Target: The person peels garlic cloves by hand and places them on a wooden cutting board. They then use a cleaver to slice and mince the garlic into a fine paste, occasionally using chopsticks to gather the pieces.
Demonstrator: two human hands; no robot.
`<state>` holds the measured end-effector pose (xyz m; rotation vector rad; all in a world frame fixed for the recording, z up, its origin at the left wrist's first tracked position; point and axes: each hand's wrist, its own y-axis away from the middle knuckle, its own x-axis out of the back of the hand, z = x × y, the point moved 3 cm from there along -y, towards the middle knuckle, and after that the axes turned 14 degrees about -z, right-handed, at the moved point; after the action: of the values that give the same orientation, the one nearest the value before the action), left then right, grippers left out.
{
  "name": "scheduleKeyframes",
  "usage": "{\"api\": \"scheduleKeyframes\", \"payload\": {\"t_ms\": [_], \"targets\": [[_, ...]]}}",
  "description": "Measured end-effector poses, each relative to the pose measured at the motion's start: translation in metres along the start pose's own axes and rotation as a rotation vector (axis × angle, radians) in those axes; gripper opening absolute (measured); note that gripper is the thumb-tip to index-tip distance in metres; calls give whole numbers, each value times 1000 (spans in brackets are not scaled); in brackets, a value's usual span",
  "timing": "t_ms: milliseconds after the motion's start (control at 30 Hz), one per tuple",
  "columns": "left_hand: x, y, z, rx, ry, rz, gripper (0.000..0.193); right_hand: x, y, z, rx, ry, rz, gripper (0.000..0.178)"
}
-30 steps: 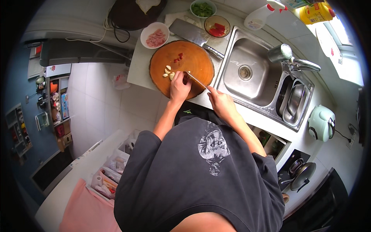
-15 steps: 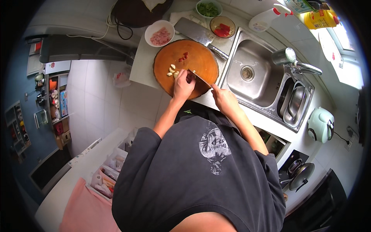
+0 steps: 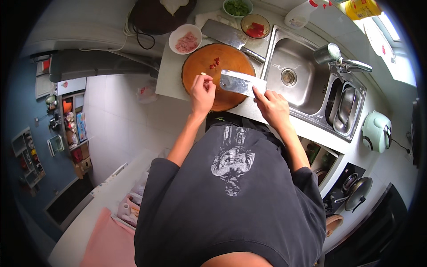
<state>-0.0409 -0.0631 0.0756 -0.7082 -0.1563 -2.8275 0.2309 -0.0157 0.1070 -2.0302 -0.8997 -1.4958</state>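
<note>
The right hand (image 3: 272,106) grips a cleaver (image 3: 238,82), its broad blade pointing left and hiding part of the round board (image 3: 196,62); the left hand (image 3: 202,94) is curled by a pale piece (image 3: 203,74), whether pinching it I cannot tell. Beyond both sit red pieces (image 3: 215,63), a meat bowl (image 3: 176,36) and a second cleaver (image 3: 223,34); rightward, the sink (image 3: 296,58).

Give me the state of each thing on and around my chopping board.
Held cleaver: in the right hand, broad side showing.
Other cleaver: lying flat.
Chopping board: bearing small red pieces.
White bowl: holding cut pink meat.
Glass bowl: holding larger red pieces.
Left hand: fingers curled.
</note>
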Motion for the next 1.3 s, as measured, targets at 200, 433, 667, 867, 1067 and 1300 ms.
{"api": "scheduleKeyframes", "payload": {"t_ms": [200, 433, 667, 867, 1067, 1300], "targets": [[67, -12, 42, -354, -325, -133, 27, 11, -24, -33, 173, -3, 15, 56], [136, -25, -6, -341, -309, -215, 17, 14, -74, -97, 236, 51, 22, 58], [216, -49, -109, -168, -136, 55, 12, -3, -103, -130, 151, -5, -22, 57], [234, -58, -259, 355, 417, 69, 31, -5, -69, -104, -219, -48, 30, 43], [189, -53, -202, 176, -29, 239, 23, -2, -30, -70, -501, -241, 32, 36], [58, -6, -69, -199, -216, -206, 25, -14, -16, -66, -554, -583, -111, 28]]}}
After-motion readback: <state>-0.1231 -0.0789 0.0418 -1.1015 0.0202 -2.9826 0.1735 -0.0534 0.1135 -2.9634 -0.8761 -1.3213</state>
